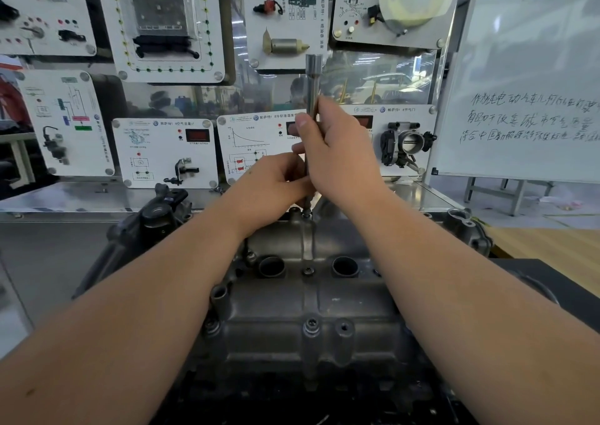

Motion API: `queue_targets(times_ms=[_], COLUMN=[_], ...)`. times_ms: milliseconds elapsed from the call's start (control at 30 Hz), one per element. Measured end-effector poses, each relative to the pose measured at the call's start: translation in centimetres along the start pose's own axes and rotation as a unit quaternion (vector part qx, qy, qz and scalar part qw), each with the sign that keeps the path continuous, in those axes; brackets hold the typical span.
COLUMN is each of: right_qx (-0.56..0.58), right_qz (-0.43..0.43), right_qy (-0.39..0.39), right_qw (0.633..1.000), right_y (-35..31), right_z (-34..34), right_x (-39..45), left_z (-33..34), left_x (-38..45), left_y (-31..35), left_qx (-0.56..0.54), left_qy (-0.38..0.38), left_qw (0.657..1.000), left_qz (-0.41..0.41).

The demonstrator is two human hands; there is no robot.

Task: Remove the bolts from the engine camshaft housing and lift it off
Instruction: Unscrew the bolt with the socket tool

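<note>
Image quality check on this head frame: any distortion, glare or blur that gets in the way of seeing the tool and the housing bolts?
Head view: wide-angle bending at the edges, whiteboard frame leaning; glare and reflections on the clear panel behind the extension bar; both hands and the housing reasonably sharp, its bolts readable; bottom of the engine falls into dark shadow; bar tip partly hidden by fingers.

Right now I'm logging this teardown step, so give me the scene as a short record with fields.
tool: long extension bar, held upright
right hand: gripping the bar's middle
left hand: fingers at the bar's lower part
tool tip: on a bolt at the far edge of the camshaft housing
bolts still seated: centre bolt, near bolt
housing: not yet lifted
</note>
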State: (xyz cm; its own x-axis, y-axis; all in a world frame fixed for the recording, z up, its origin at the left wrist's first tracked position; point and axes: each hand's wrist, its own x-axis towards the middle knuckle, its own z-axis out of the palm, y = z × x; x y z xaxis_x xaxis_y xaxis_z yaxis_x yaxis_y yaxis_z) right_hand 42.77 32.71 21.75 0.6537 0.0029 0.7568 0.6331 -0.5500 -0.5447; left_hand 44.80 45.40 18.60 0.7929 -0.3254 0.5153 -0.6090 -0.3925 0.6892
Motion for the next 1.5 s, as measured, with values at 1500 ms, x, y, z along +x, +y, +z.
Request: queue_targets(times_ms=[1500], right_qx=[0.034], right_qz=[0.001], right_qy=[0.021], right_qw=[0.999], right_y=[-0.1], right_z=[-0.1], right_x=[-0.3], left_z=[-0.2], left_x=[-0.1], left_y=[0.4], left_qx=[0.032], left_qy=[0.011], left_qw=[0.999], left_qz=[-0.001])
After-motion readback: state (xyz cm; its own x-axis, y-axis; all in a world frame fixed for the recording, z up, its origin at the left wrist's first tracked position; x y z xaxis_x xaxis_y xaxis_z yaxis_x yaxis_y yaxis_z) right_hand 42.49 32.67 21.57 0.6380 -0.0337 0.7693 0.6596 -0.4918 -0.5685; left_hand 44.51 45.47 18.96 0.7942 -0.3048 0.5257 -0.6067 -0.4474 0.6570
